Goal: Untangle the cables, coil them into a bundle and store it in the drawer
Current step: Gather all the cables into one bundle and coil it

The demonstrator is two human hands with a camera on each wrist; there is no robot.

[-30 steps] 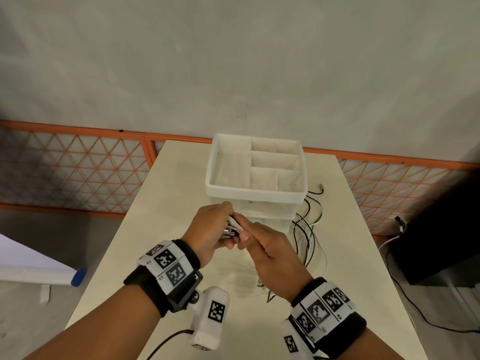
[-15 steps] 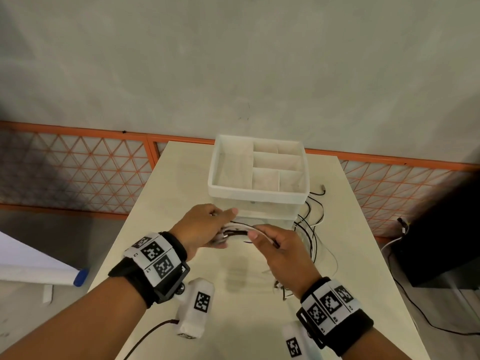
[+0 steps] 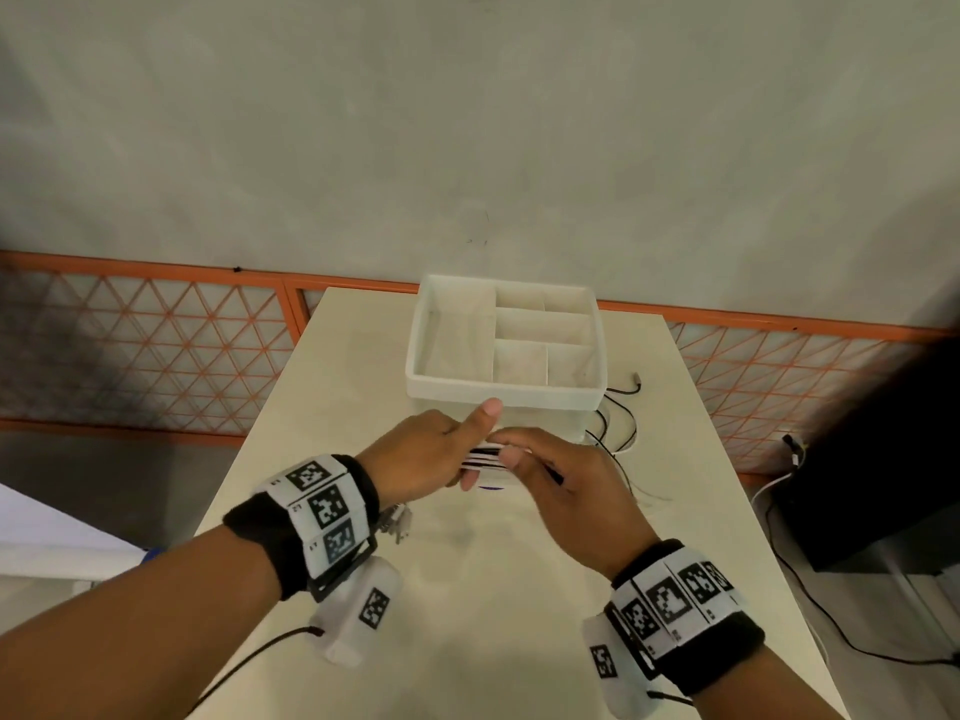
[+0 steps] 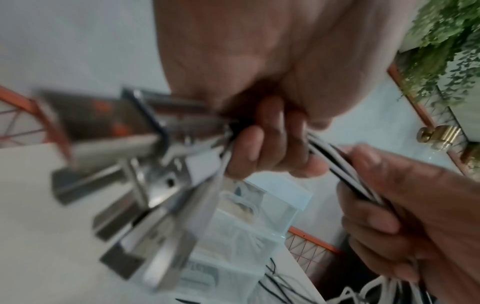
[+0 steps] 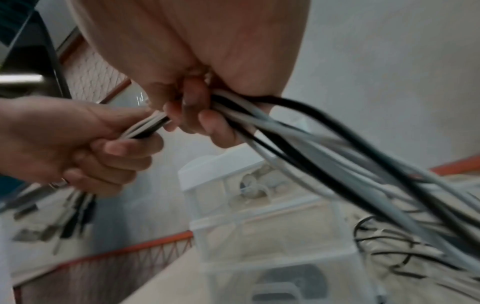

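Observation:
A bunch of black and white cables runs between my two hands above the table, in front of the white drawer unit. My left hand grips the bunch with curled fingers, thumb raised. Blurred metal plugs fan out past that grip and hang under the left wrist. My right hand holds the same cables in curled fingers. From there they trail down to loose strands on the table, right of the unit. Its front drawers look shut.
The unit's top tray has several empty compartments. The narrow cream table drops off at left and right. A black box with floor cables stands to the right. An orange lattice fence runs behind.
My hands have closed the gap between them, so a shorter stretch of cable shows. The plug ends now hang below my left wrist, and the left thumb has lifted.

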